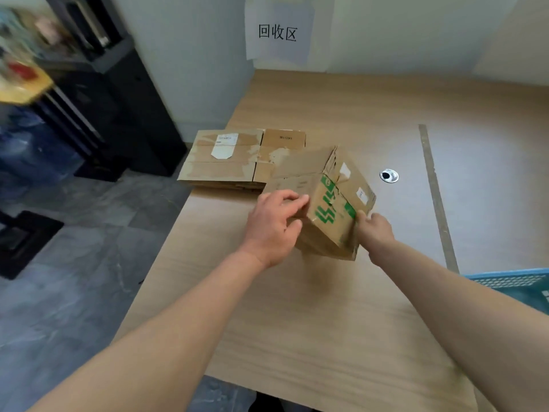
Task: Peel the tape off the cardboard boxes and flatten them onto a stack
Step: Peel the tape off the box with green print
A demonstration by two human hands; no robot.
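Currently the stack of flattened boxes [225, 159] lies at the far left edge of the table [267, 322]. It carries a white label [227, 139] whose print is too small to read. On the wall beyond, a paper sign [277, 32] reads "回收区".

Your left hand [273, 221] grips the left face of the box [300, 173], fingers curled over its near edge. The box is still assembled and sits tilted, one corner edge turned toward you. Whether its lower corner touches the table cannot be told. Green striped markings [326, 208] run up the facing panel along the seam; they form no legible word. Two small white stickers further right are blurred.

Your right hand [375, 230] pinches the lower right corner, at the end of the green strip.

Judgement: the peel turns on that seam, which runs from your right fingertips up and away. The right hand is nearer to it, while the left is nearer the stack, just beyond the box.

A metal grommet [389, 175] and a blue basket [517, 285] lie further right.
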